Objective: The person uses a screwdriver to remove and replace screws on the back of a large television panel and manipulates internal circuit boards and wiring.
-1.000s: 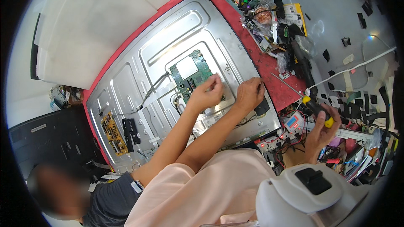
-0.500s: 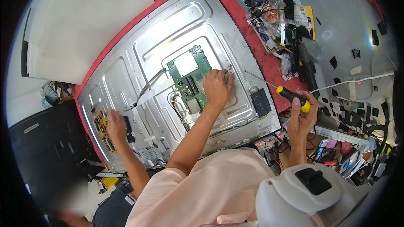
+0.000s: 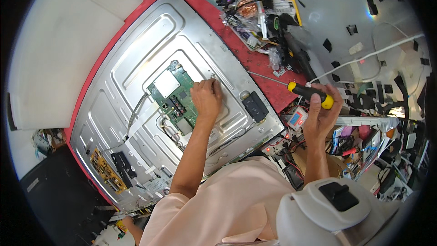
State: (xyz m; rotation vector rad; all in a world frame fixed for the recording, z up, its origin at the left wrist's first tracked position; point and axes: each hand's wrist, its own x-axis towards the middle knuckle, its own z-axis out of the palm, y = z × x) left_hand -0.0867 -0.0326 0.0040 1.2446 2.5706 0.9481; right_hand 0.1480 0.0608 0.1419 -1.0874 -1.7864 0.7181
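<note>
My left hand is bent over the right edge of a green circuit board, fingers curled down near small screws on the silver back panel; whatever they hold is hidden. My right hand grips a yellow-and-black screwdriver, its long shaft reaching left over the red mat. Beside my left hand sits a black speaker module. A yellow-brown board and a black bracket lie on the panel's lower left.
Tools and bagged parts crowd the back. A grey sheet with black tape pieces lies right, above cluttered parts and a small meter. A large white sheet is left. Another person's arm shows at the bottom left.
My left hand has moved from beside the speaker module to the board's edge. The other person's hands have withdrawn from the boards toward the bottom left. The view has shifted.
</note>
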